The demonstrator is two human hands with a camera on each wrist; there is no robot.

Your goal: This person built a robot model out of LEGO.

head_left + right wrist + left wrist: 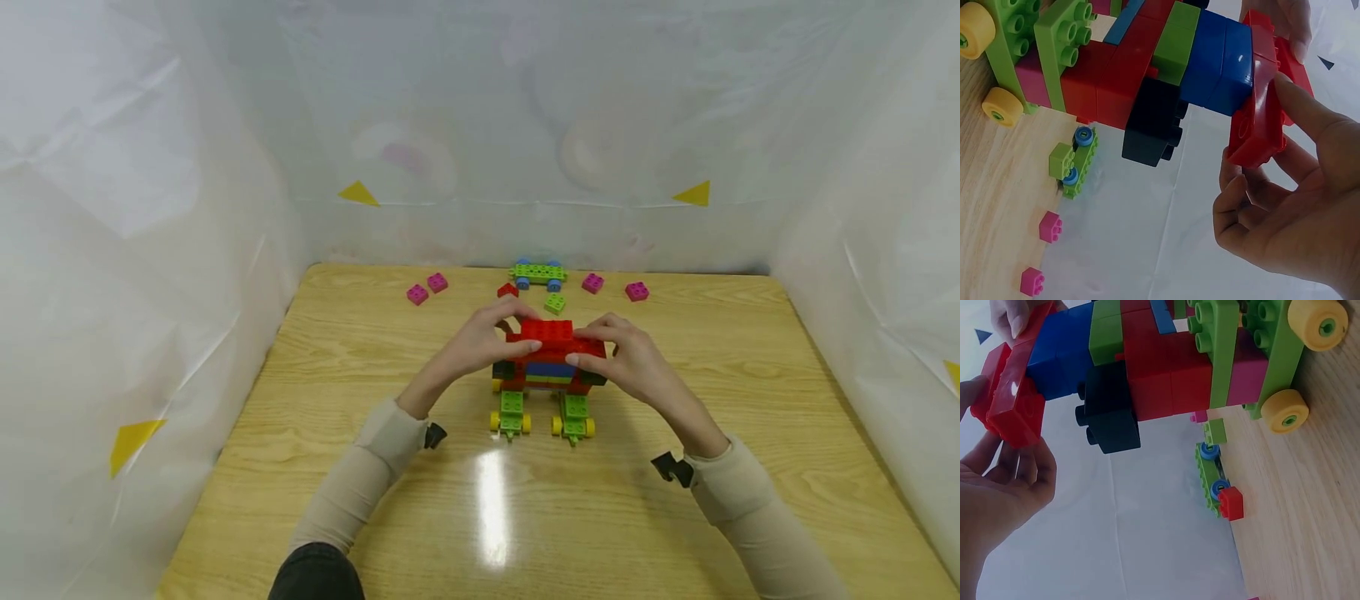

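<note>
A tall toy brick vehicle stands in front of me on two green wheeled bases [512, 407] with yellow wheels [1285, 411]. Red, green and blue bricks [1219, 59] rise in layers, and a black brick [1110, 406] juts from each side. Long red bricks [551, 352] cap the stack, with another red brick [547, 331] on top. My left hand [480, 337] pinches the left end of the red top, thumb at the front and fingers behind. At the right end, my right hand [630, 354] pinches the red top likewise, fingertips partly hidden behind it.
Behind the build lies a green wheeled base [538, 273] with blue wheels, near a small green brick [555, 303] and a red brick [507, 290]. Pink bricks [417, 294] lie to the left, and others [637, 292] to the right. White sheeting [480, 125] encloses the wooden table [300, 467].
</note>
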